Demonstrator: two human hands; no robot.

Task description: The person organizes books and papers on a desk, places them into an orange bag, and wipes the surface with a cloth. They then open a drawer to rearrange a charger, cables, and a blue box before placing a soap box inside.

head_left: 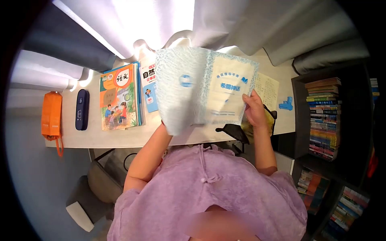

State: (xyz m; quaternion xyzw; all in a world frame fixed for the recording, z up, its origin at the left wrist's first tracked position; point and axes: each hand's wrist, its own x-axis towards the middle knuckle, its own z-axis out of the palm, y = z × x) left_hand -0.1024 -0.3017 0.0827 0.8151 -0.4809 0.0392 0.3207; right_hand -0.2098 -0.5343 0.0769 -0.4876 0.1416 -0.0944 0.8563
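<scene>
An open booklet point(229, 90) with blue patterned borders and blue Chinese print is held up over the desk. Its left page is blurred and rippled. My right hand point(255, 108) grips the lower right edge, with the thumb on the page and the other fingers partly behind it. My left forearm reaches up to the booklet's lower left corner, where the page hides my left hand and its fingers. Beneath the right hand lies a black and yellow item point(270, 119), partly covered. A handwritten sheet point(268, 89) shows beyond the booklet's right edge.
Left of the booklet are a blue and white book point(149, 94) and a stack of textbooks point(118, 100). Farther left lie a navy case point(82, 110) and an orange pouch point(52, 114). On the right are a blue gun-shaped object point(286, 103) and a dark bookshelf point(299, 120). Curtains point(241, 24) hang behind.
</scene>
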